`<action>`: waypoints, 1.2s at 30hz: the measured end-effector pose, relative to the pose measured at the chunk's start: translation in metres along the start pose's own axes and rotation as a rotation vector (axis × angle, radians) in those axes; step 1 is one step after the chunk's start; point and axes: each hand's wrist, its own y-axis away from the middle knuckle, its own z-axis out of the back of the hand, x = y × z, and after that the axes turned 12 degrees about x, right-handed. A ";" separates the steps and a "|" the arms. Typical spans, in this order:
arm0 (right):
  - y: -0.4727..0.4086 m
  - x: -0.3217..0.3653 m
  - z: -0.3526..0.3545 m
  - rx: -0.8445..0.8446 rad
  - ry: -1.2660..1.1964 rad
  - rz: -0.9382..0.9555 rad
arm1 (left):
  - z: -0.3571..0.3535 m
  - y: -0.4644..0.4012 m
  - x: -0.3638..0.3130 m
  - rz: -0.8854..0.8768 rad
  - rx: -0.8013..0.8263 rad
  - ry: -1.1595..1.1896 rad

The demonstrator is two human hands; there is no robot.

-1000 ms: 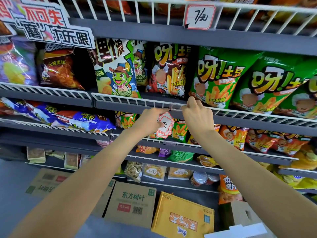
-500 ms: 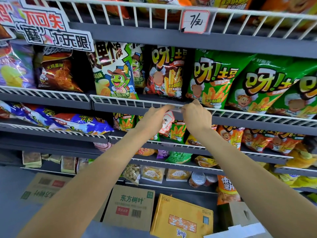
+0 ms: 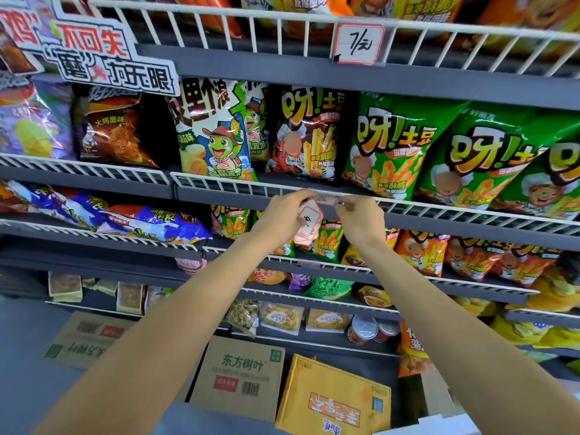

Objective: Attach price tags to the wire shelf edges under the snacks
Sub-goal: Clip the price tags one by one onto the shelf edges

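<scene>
Two bare forearms show in view, with no sleeve on either up to the frame's edge. The left hand [image 3: 284, 215] and right hand [image 3: 361, 219] wear no gloves, rings, watch or wristband.

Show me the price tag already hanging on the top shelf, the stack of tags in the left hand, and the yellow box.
hanging price tag [image 3: 358, 43], head view, centre of card.
stack of tags [image 3: 309, 219], head view, front card.
yellow box [image 3: 332, 400], head view, top face.

Grey wire-edged shelves [image 3: 314, 80] stocked with snack bags [image 3: 389, 146]; cardboard boxes [image 3: 241, 375] below.
</scene>
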 end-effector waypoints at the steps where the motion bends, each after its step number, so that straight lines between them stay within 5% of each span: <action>1: 0.001 0.000 0.001 0.021 0.021 0.009 | 0.000 0.003 0.000 0.002 -0.031 0.041; 9: 0.028 0.013 0.010 0.264 -0.079 0.208 | 0.002 0.043 -0.017 0.085 -0.267 0.352; 20: 0.084 0.035 0.001 0.405 -0.437 0.296 | -0.004 0.128 -0.024 0.127 -0.445 0.643; 28: 0.115 0.074 -0.042 0.447 -0.480 0.313 | 0.007 0.180 0.019 0.087 -0.483 0.959; 36: 0.133 0.106 -0.087 0.353 -0.522 0.238 | 0.038 0.204 0.071 0.018 -0.306 0.639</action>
